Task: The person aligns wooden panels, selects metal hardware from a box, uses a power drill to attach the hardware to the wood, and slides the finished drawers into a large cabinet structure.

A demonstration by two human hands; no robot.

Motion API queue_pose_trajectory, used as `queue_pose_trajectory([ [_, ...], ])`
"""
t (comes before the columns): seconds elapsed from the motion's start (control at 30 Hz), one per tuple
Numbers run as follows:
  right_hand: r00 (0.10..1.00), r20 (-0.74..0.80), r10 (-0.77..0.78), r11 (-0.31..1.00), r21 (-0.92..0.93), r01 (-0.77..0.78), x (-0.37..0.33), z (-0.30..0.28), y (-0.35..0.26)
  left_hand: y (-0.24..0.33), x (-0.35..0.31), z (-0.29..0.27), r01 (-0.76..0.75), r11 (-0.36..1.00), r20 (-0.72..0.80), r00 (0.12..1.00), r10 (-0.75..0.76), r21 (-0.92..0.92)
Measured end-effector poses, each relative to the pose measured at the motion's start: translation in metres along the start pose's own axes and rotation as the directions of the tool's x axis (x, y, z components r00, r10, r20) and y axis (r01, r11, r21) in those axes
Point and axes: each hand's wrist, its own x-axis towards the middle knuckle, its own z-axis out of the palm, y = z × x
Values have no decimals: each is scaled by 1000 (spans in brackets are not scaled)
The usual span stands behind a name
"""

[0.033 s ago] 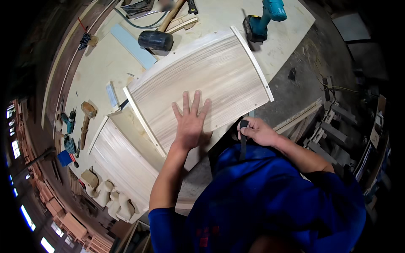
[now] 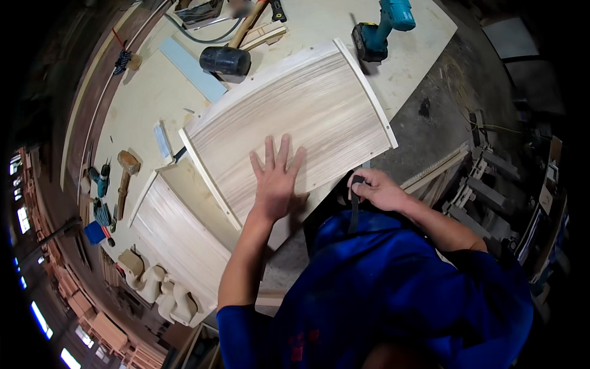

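Observation:
My left hand (image 2: 278, 179) lies flat with fingers spread on a pale wooden panel (image 2: 295, 114) near its front edge. Light wooden strips (image 2: 366, 92) run along the panel's two short sides. Close to my waist, at the panel's front right, my right hand (image 2: 376, 189) is closed on a black strap (image 2: 354, 212). The strap's lower end hangs against my blue clothing; the rest of it is partly hidden by my fingers. A second pale panel (image 2: 178, 227) lies to the left of my left forearm.
On the worktable (image 2: 153, 101) are a black mallet (image 2: 226, 60), a teal cordless drill (image 2: 381, 34), a light blue strip (image 2: 193, 69) and a wooden mallet (image 2: 127, 178). Curved wooden pieces (image 2: 161, 288) sit at the near left. Boards and clamps (image 2: 485, 184) stand beyond the right edge.

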Motion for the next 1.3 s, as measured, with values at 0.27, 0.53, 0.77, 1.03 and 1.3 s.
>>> queue_pose_trajectory([
  [0.27,759,-364,-540,677,-724,134,1,-57,-38,-38,-54,-19,660,750,-273,714,-645,-45],
  [0.53,712,-437,-550,616,-788,-8,-15,-40,-10,-65,-1,-58,591,803,-276,761,-587,-78],
  [0.77,862,-260,436,886,292,-360,-7,-27,6,-85,172,-65,185,973,-414,882,-225,-134],
  [1.03,848,-282,449,888,249,-388,21,-19,8,-71,209,-43,223,943,-277,916,-289,-247],
  [1.3,843,-247,479,878,119,-464,24,-25,-6,-67,212,-43,175,959,-351,903,-247,-224],
])
